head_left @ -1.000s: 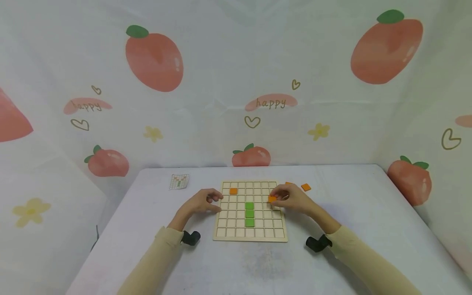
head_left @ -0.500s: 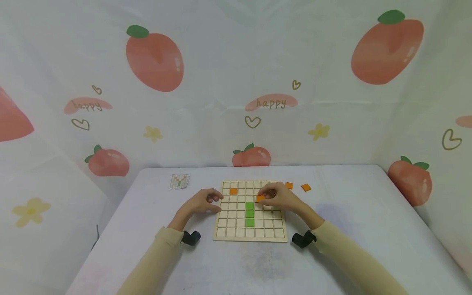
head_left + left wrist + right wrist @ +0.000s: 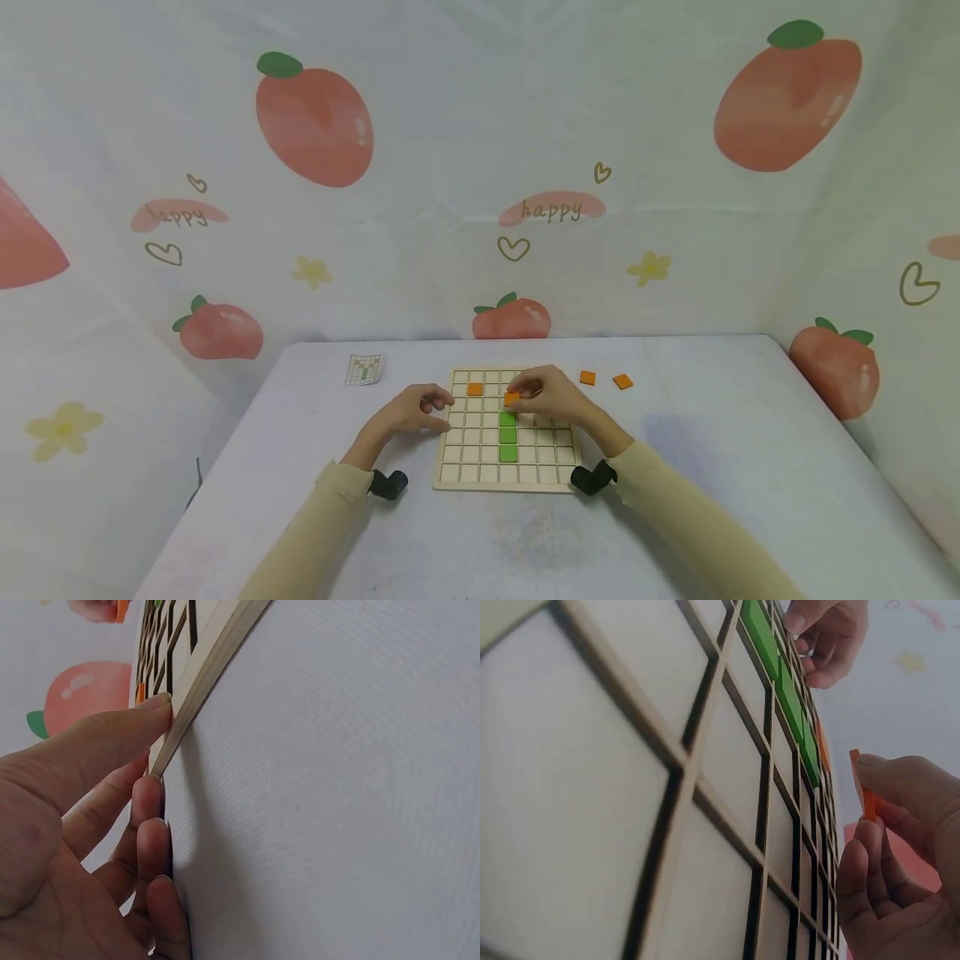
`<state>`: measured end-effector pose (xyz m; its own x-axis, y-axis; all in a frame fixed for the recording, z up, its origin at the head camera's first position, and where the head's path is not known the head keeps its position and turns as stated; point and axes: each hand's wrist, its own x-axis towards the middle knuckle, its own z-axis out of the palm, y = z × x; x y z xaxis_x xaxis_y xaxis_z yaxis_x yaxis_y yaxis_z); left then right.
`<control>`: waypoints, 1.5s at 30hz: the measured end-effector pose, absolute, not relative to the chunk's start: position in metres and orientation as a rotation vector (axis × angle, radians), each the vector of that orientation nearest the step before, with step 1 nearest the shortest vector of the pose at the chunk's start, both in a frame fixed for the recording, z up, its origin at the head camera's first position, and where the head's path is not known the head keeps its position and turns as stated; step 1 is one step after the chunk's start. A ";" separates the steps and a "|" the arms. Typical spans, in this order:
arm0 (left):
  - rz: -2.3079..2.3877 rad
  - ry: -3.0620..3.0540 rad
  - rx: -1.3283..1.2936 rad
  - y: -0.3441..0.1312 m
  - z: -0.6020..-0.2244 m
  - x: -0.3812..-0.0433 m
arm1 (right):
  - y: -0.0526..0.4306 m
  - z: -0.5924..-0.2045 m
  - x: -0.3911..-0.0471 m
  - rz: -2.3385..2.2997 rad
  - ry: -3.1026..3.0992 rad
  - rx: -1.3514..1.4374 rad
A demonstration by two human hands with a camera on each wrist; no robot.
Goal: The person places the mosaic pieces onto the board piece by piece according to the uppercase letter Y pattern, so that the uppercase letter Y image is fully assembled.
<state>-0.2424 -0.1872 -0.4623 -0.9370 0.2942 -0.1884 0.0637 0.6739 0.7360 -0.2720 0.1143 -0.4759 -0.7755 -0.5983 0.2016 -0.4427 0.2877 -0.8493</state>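
Note:
My right hand (image 3: 553, 395) pinches an orange square tile (image 3: 512, 399) between thumb and fingertips, above the wooden grid board (image 3: 480, 487). In the right wrist view that tile (image 3: 865, 787) is on edge, clear of the grid. Three green tiles (image 3: 508, 436) form a column in the board's middle, just below the held tile in the head view. Another orange tile (image 3: 475, 389) sits in a cell near the top left. At the board's left edge rests my left hand (image 3: 408, 410). Its thumb (image 3: 120, 735) lies straight against the rim, the other fingers loosely bent beside it.
Two loose orange tiles lie on the table right of the board, one nearer (image 3: 588, 377) and one farther out (image 3: 622, 382). A small paper card (image 3: 365, 369) with a printed coloured grid lies at the back left. A patterned cloth (image 3: 420, 167) hangs behind the white table (image 3: 300, 367).
My right hand has carried the orange tile leftward from the board's right side to above the green column, uncovering a loose orange tile. The left hand has stayed put.

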 end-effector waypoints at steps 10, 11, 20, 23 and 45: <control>1.120 2.608 0.284 -0.187 -0.464 -0.244 | 0.097 -0.474 -0.276 -1.443 2.414 -0.949; 1.119 2.607 0.282 -0.187 -0.464 -0.244 | 0.095 -0.474 -0.276 -1.431 2.422 -0.936; 1.111 2.609 0.291 -0.187 -0.463 -0.245 | 0.082 -0.473 -0.277 -1.336 2.472 -0.955; 1.112 2.609 0.298 -0.187 -0.463 -0.245 | 0.079 -0.474 -0.277 -1.316 2.471 -0.964; 1.109 2.604 0.296 -0.189 -0.465 -0.244 | 0.068 -0.464 -0.270 -1.276 2.501 -0.832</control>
